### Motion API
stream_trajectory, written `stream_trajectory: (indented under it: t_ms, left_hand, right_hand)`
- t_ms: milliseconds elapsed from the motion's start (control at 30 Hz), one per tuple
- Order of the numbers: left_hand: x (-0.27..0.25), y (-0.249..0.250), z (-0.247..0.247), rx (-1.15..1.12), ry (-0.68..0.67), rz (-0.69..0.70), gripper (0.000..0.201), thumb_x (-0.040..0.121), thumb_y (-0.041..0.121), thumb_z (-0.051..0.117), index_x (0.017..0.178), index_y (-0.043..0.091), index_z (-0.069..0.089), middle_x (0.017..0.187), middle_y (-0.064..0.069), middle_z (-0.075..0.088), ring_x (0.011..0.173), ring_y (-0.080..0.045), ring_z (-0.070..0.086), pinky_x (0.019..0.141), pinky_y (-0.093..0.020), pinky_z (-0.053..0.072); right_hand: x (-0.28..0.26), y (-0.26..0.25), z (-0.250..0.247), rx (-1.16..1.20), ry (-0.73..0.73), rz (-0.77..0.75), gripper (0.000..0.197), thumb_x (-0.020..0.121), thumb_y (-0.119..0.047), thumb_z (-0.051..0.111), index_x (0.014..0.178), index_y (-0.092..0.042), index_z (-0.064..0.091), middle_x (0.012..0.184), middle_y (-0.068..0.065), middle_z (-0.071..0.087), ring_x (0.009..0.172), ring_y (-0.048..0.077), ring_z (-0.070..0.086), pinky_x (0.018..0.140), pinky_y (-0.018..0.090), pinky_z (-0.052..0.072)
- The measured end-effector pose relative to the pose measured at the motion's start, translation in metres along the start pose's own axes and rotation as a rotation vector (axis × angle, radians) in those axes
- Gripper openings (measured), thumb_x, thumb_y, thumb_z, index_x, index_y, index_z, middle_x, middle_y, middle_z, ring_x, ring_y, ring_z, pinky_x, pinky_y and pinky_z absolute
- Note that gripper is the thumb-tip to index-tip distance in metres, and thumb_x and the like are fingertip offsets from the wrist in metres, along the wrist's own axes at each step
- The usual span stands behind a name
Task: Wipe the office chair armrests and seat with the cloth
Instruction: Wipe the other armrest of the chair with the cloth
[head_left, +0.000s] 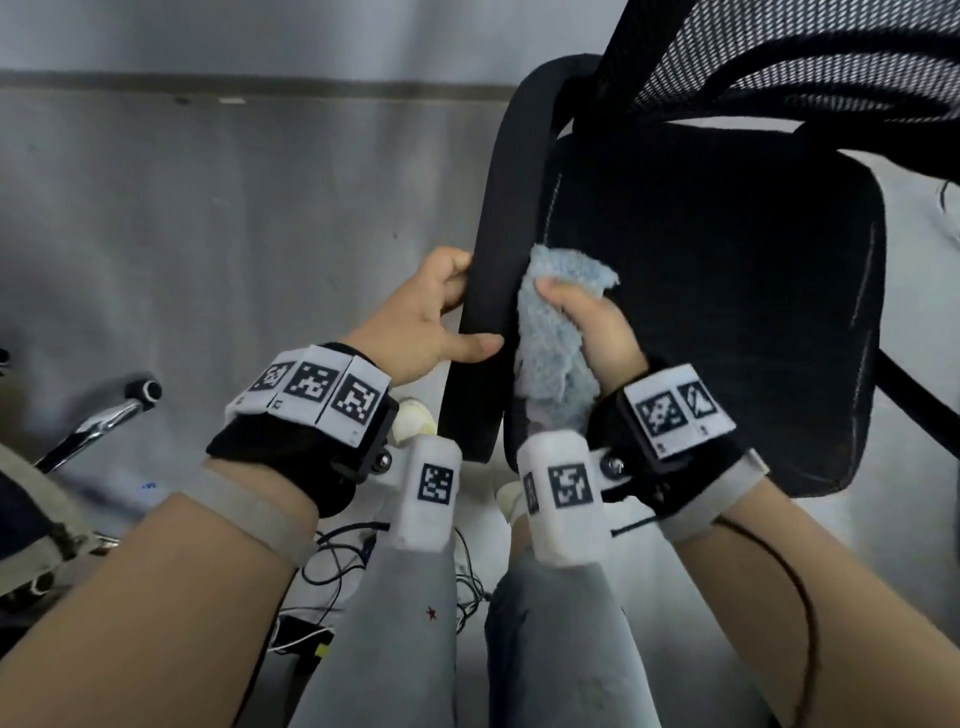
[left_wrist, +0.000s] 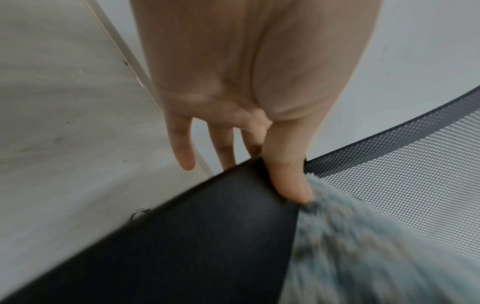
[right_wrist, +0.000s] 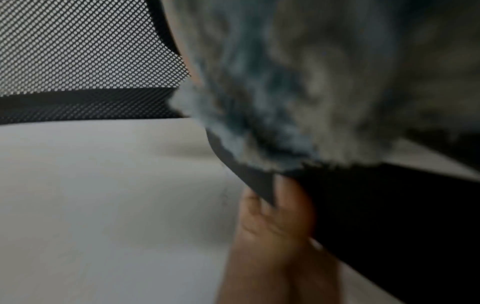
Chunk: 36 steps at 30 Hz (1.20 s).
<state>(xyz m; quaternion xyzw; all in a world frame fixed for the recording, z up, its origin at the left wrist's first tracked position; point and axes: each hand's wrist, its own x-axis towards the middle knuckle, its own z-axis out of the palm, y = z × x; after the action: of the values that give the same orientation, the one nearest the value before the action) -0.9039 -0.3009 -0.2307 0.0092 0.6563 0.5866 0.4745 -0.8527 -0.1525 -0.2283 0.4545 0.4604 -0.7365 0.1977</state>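
A black office chair stands in front of me with a dark seat (head_left: 717, 291) and a mesh backrest (head_left: 779, 57). Its near armrest (head_left: 493, 249) is a long black curved pad. My left hand (head_left: 441, 312) grips that armrest from the left, thumb (left_wrist: 288, 181) on top and fingers over the far edge. My right hand (head_left: 587, 322) holds a fluffy light-blue cloth (head_left: 556, 332) against the armrest's right side. The blue cloth (right_wrist: 298, 92) fills the right wrist view, with the armrest (right_wrist: 389, 216) below it. The cloth (left_wrist: 363, 257) also lies beside the armrest (left_wrist: 194, 236) in the left wrist view.
Grey floor (head_left: 234, 234) spreads to the left, with a wall skirting at the top. A chrome chair leg with a castor (head_left: 140, 395) sits at the lower left. Cables (head_left: 332, 561) lie on the floor near my legs in grey trousers (head_left: 405, 649).
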Motion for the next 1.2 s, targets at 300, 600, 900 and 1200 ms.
stream_trajectory:
  t_ms: [300, 600, 900, 1200]
  left_hand:
    - [-0.014, 0.015, -0.007, 0.121, 0.008, -0.038, 0.053, 0.084, 0.015, 0.062, 0.133, 0.021, 0.041, 0.139, 0.003, 0.046, 0.13, -0.009, 0.042, 0.109, -0.027, 0.033]
    - [-0.045, 0.05, -0.016, -0.439, 0.002, 0.041, 0.054, 0.067, 0.051, 0.039, 0.089, 0.004, 0.056, 0.062, 0.0, 0.072, 0.059, -0.003, 0.067, 0.054, -0.014, 0.052]
    - [-0.021, 0.035, -0.051, -0.475, 0.511, 0.093, 0.012, 0.087, 0.026, 0.057, 0.089, 0.017, 0.064, 0.082, 0.006, 0.075, 0.086, -0.012, 0.07, 0.071, -0.034, 0.058]
    - [0.033, 0.009, -0.05, 0.251, 0.39, 0.05, 0.053, 0.086, 0.011, 0.058, 0.133, 0.007, 0.034, 0.124, -0.003, 0.051, 0.113, -0.015, 0.049, 0.097, -0.025, 0.039]
  right_hand:
    - [-0.056, -0.015, 0.0, 0.087, 0.043, -0.155, 0.011, 0.09, -0.012, 0.052, 0.092, -0.006, 0.06, 0.085, 0.008, 0.066, 0.073, 0.016, 0.067, 0.067, 0.027, 0.057]
    - [-0.053, -0.03, 0.056, 0.225, -0.352, 0.014, 0.051, 0.086, -0.04, 0.048, 0.12, -0.002, 0.053, 0.121, 0.017, 0.058, 0.111, 0.027, 0.058, 0.101, 0.038, 0.045]
    - [-0.007, -0.017, 0.048, -0.51, 0.28, -0.488, 0.053, 0.075, -0.031, 0.072, 0.121, -0.019, 0.049, 0.099, 0.0, 0.04, 0.078, 0.01, 0.046, 0.074, 0.021, 0.047]
    - [0.004, -0.005, 0.039, -0.606, 0.142, -0.389, 0.083, 0.087, -0.015, 0.06, 0.147, -0.026, 0.003, 0.138, 0.009, 0.033, 0.132, 0.016, 0.034, 0.109, 0.018, 0.022]
